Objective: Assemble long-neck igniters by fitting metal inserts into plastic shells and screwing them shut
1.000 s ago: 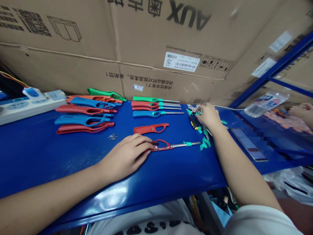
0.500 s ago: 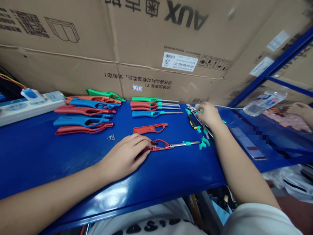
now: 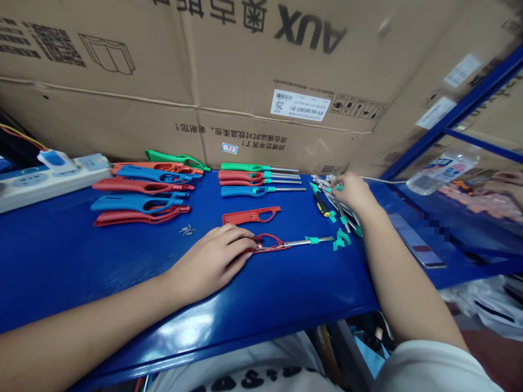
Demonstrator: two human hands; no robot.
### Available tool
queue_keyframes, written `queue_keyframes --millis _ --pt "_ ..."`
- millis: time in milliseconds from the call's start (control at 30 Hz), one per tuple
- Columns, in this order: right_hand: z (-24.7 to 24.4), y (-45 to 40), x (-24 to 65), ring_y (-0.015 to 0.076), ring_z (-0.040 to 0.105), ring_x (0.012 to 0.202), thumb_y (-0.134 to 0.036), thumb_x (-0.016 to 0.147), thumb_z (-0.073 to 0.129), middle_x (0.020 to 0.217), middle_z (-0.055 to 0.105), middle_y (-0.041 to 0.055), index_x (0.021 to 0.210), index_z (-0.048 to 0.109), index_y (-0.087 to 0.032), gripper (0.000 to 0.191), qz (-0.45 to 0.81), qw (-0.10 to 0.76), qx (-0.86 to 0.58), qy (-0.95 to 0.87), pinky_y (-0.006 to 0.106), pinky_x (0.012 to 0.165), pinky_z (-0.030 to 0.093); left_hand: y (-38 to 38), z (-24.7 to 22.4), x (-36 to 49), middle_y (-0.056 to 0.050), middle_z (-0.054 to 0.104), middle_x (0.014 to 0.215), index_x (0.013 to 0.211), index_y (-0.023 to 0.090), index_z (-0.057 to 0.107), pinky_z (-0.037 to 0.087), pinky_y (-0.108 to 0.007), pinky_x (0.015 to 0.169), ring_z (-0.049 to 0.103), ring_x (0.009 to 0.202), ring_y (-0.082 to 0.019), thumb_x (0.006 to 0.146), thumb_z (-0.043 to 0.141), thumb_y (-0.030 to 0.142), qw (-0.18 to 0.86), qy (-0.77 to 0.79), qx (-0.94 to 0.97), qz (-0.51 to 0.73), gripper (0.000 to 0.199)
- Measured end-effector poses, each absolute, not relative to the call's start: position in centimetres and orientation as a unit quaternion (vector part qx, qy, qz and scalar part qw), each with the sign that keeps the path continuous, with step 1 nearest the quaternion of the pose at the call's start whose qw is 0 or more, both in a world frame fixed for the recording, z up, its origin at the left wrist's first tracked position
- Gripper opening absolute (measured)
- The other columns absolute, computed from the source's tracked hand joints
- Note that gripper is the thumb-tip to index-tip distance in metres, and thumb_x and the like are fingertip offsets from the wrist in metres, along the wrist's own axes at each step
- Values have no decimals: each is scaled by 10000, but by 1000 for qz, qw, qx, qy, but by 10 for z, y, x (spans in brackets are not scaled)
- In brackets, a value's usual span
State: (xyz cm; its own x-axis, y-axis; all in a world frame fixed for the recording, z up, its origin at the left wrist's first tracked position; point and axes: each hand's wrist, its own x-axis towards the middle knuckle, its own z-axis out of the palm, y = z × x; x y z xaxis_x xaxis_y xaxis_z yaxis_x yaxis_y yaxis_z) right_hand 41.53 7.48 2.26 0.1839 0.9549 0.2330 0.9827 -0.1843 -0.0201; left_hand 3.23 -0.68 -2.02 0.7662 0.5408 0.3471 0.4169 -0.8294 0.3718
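My left hand (image 3: 218, 256) is closed over the handle end of a red lighter half (image 3: 272, 247), which lies on the blue table (image 3: 229, 321). A metal tube (image 3: 296, 243) with a teal piece (image 3: 312, 240) on it sticks out to the right. Just behind lies another red half shell (image 3: 249, 215). My right hand (image 3: 353, 191) is at the pile of metal tubes and small white parts (image 3: 324, 182), fingers bent together; what they pinch is too small to make out. Loose teal pieces (image 3: 341, 238) and a yellow-black screwdriver (image 3: 322, 204) are near it.
Red, blue and green lighter shells (image 3: 139, 203) are stacked at left, beside small screws (image 3: 187, 230). Lighters with tubes (image 3: 245, 190) lie mid-back. A power strip (image 3: 53, 179), phone (image 3: 417, 239), bottle (image 3: 441, 171) and cardboard (image 3: 229, 65) surround them. Another person's hand (image 3: 504, 182) shows at far right.
My right hand has shifted slightly right at the pile, uncovering more tubes. My left hand stays on the red half. The other person's hand at far right has moved.
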Motion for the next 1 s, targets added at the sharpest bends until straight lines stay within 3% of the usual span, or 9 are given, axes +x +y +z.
queue_keyframes --millis 367,533,733,867,1000 --pt "26 73 403 355 618 1163 -150 786 656 1179 687 155 875 700 -183 105 -98 51 -762 -638 461 944 485 -7 -20 33 -50 673 1205 1169 240 650 489 -403 987 599 1139 -217 1026 479 208 147 255 929 226 225" --pt "26 74 405 338 643 1080 -151 799 595 1083 714 140 791 661 -204 85 -129 100 -742 -650 468 925 497 -7 -18 33 -56 671 1217 1183 232 639 483 -413 997 598 1137 -221 1029 468 205 149 256 929 220 232" --pt "23 76 409 364 624 1131 -190 832 577 1085 705 148 755 637 -212 100 -108 160 -726 -660 533 978 469 -7 -18 34 -61 670 1219 1202 234 631 482 -407 989 600 1130 -224 1028 470 209 145 257 930 218 239" --pt "19 76 412 363 619 1146 -248 800 646 1148 682 133 802 662 -224 29 -77 135 -727 -669 545 971 476 -6 -19 34 -63 669 1219 1214 241 628 484 -403 982 598 1127 -228 1026 470 208 149 259 930 214 248" --pt "15 76 414 410 590 1188 -196 742 692 1201 665 152 838 684 -223 100 -67 98 -733 -670 600 954 467 -7 -19 33 -63 667 1230 1228 240 622 481 -405 982 593 1134 -228 1029 470 210 149 258 931 212 252"
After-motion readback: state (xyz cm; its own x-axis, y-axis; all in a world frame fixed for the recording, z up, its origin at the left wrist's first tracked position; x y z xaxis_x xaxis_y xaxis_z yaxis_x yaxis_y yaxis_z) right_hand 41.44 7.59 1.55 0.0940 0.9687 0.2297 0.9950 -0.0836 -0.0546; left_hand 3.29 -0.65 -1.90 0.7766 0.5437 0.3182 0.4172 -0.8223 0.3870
